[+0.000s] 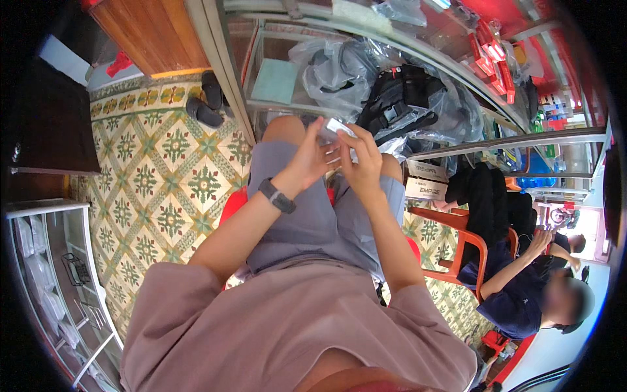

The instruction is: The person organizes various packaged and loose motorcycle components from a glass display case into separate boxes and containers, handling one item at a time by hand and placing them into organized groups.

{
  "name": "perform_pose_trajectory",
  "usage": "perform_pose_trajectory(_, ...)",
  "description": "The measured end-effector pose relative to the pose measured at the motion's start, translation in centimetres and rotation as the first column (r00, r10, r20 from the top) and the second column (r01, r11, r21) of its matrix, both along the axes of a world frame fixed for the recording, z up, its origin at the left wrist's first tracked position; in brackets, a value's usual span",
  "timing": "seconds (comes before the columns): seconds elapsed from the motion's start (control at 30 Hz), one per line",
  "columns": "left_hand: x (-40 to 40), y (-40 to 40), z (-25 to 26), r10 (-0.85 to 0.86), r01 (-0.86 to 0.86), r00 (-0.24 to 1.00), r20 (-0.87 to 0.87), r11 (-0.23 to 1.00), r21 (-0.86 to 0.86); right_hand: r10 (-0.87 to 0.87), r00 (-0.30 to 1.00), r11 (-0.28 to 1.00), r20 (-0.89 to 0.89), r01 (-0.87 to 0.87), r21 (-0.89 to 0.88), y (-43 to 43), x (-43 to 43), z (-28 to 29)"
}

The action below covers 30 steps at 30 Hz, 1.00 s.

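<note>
Above my lap, both hands meet at a small white box-like object [338, 126], blurred and overexposed, so its exact kind is unclear. My left hand [313, 159] holds its left side, with the thumb along the edge and the other fingers spread below. The fingertips of my right hand [361, 159] grip it from the right. A dark watch [277, 195] is strapped around my left wrist. Under the hands are my grey shorts [294, 220].
Just ahead stands a glass display case [264, 104] with a black strapped bag [404, 93] and clear plastic bags [328, 68]. Printed cartons [425, 181] stand by my right knee. At right, a person [514, 294] sits by an orange chair [465, 240]. Black slippers [204, 112] lie on patterned tiles [171, 186].
</note>
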State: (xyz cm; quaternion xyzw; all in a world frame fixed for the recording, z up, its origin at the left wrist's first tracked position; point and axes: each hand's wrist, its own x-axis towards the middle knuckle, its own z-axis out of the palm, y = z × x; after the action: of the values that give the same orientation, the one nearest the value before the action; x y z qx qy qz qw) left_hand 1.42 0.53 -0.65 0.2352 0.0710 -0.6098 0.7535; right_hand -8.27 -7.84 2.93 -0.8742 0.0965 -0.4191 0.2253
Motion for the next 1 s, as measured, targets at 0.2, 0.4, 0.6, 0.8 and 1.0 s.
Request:
perform_pose_trajectory(0.2, -1.0, -0.5, -0.7, -0.177, 0.105, 0.87, 0.46, 0.979, 0.177, 0.136, 0.987, 0.989, -0.089, -0.129, 0.079, -2.0, -3.7, 2.3)
perform_pose_trajectory(0.4, -1.3, 0.6, 1.7, -0.383, 0.364, 0.566, 0.73, 0.911, 0.195, 0.176, 0.984, 0.971, -0.035, -0.167, 0.17, -2.1, -7.0, 2.8)
perform_pose_trajectory(0.6, -0.7, -0.5, 8.6, -0.393, 0.475, 0.237, 0.889, 0.845, 0.247, 0.189, 0.957, 0.882, 0.221, -0.264, 0.39, -3.7, -10.5, 1.1)
perform_pose_trajectory(0.8, 2.9, -6.5, 23.6, 0.062, 0.177, -0.521, 0.851, 0.983, 0.037, 0.058, 0.997, 0.845, -0.041, -0.027, 0.534, -6.0, -10.7, -1.8)
perform_pose_trajectory(1.0, 10.5, -20.8, 30.4, -0.312, -0.361, -0.865, 0.393, 0.931, -0.055, 0.21, 0.961, 0.889, -0.183, -0.11, 0.445, -5.8, -10.8, -1.3)
